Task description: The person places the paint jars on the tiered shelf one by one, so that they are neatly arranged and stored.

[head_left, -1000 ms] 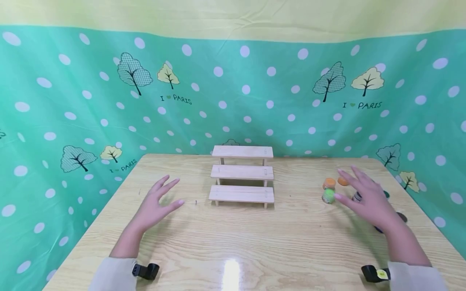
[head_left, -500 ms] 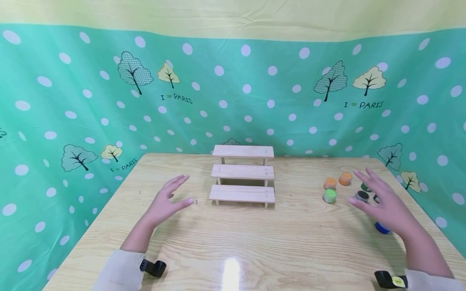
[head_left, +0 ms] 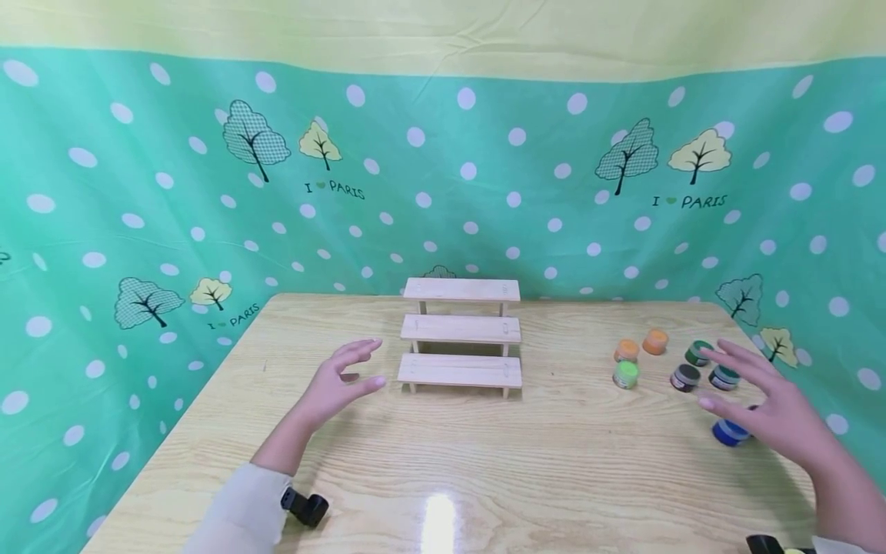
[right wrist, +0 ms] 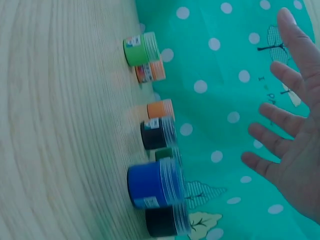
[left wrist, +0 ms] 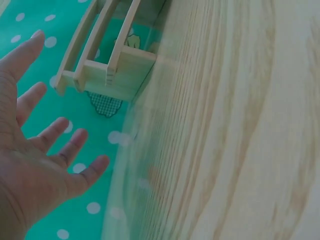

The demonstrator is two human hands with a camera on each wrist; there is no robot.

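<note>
My left hand (head_left: 332, 396) hovers over the table, left of a three-tier wooden step shelf (head_left: 460, 328); its fingers are spread and hold nothing. The shelf also shows beyond the fingertips in the left wrist view. On the right, my right hand (head_left: 782, 415) hovers near several small paint jars, fingers apart and gripping nothing. Closest to it is a blue jar (head_left: 730, 432), which the hand partly covers in the head view. Further off stand a black jar (head_left: 685, 377), a teal jar (head_left: 724, 377), a dark green jar (head_left: 699, 352) and a light green jar (right wrist: 141, 49).
Two orange jars, one of them the rear orange jar (head_left: 655, 342), stand behind the light green one. A green polka-dot curtain (head_left: 471, 185) hangs along the back and sides of the wooden table (head_left: 526, 462). Each wrist wears a black camera, such as the left camera (head_left: 304, 508).
My left hand has shifted right, closer to the shelf. My right hand has moved right and nearer to me, uncovering several jars. The shelf and jars stay where they were.
</note>
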